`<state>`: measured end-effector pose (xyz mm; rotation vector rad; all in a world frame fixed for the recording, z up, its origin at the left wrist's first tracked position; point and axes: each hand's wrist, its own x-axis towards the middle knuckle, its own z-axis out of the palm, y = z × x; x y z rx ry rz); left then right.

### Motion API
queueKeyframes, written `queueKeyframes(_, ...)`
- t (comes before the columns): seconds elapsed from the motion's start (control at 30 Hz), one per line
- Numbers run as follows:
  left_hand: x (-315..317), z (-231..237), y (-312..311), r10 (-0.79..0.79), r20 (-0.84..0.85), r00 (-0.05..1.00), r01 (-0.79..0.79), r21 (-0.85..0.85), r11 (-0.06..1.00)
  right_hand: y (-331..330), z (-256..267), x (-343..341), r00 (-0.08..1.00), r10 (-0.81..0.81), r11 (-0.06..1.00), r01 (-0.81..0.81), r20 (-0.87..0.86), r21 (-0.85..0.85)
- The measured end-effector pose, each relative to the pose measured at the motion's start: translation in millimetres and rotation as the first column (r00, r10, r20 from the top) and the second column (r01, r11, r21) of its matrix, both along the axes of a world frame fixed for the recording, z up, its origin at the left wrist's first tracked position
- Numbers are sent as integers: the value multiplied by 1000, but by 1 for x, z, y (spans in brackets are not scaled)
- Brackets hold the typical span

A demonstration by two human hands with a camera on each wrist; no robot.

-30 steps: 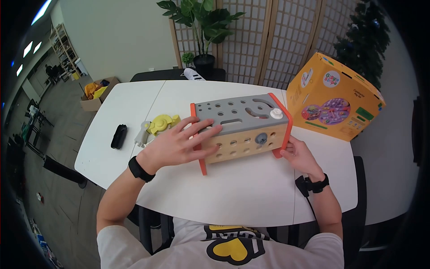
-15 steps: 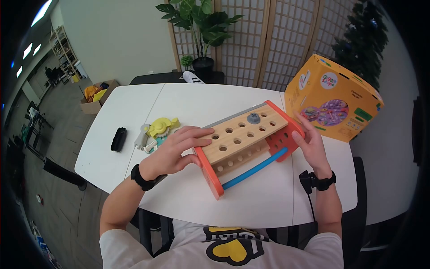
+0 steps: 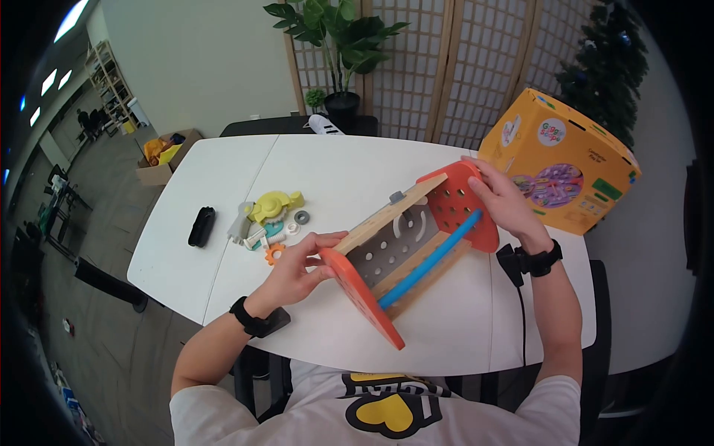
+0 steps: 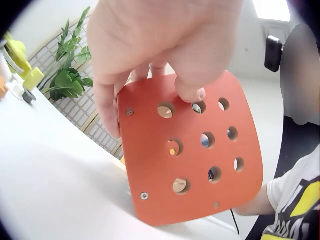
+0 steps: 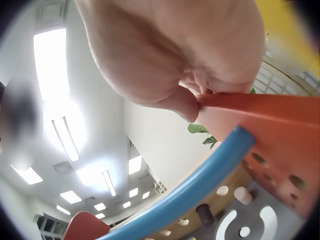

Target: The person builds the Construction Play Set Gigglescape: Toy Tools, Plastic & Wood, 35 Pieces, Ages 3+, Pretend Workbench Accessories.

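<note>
A toy workbench with red end panels, a wooden side, a grey slotted panel (image 3: 387, 245) and a blue rod (image 3: 431, 259) is tilted so its hollow inside faces the person. The left hand (image 3: 292, 276) grips the top corner of the left red panel (image 3: 364, 301), its thumb on the outer face near the holes in the left wrist view. At the other end, the right hand (image 3: 507, 199) pinches the edge of the right red panel (image 3: 455, 199). A grey knob (image 3: 396, 197) sticks out of the wooden board.
Left of the workbench lie a yellow toy piece (image 3: 274, 206), an orange gear (image 3: 274, 254), a grey ring (image 3: 301, 217) and other small parts. A black case (image 3: 201, 227) lies farther left on the white table (image 3: 178, 260). A large yellow box (image 3: 558, 160) stands at the right.
The workbench has been rolled over, its grey panel turning from the top to the far inner side and the blue rod coming into view. Both hands have shifted their grip on the end panels.
</note>
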<state>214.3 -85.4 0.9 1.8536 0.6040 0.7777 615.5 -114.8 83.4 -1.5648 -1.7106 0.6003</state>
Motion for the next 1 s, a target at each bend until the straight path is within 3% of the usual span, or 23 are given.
queueKeyframes(0.2, -2, 1, -25, 78, -137, 987, -72, 47, 996, 49, -5, -34, 989, -43, 988, 21, 141, 151)
queueKeyframes(0.33, -3, 9, -39, 59, -289, 956, -20, 137, 990, 74, -11, -55, 952, -72, 971, -1, 298, 240)
queueKeyframes(0.43, -3, 18, -44, 18, -520, 854, 119, 229, 966, 85, -8, -70, 921, 5, 988, -64, 388, 141)
queueKeyframes(0.57, -14, 24, -11, -253, -527, 811, 467, 323, 823, 93, -3, -82, 918, 144, 975, -195, 370, 104)
queueKeyframes(0.6, -17, 25, 0, -204, -518, 831, 410, 322, 853, 94, 1, -83, 911, 187, 969, -233, 369, 83)
queueKeyframes(0.67, -16, 30, 25, 60, -565, 823, 255, 461, 850, 94, 4, -84, 902, 246, 955, -288, 355, 69)
queueKeyframes(0.73, -12, 36, 44, 328, -650, 686, 82, 516, 852, 93, 6, -85, 900, 279, 942, -324, 335, 87)
queueKeyframes(0.8, -9, 29, 70, 457, -698, 551, 44, 571, 820, 91, 4, -82, 915, 292, 920, -348, 278, 181)
queueKeyframes(0.87, -6, 20, 88, 546, -723, 424, 72, 628, 775, 83, 3, -82, 922, 281, 903, -348, 266, 252)
queueKeyframes(1.0, 0, 1, 107, 532, -789, 307, 175, 596, 784, 54, 6, -84, 931, 226, 877, -322, 286, 357)
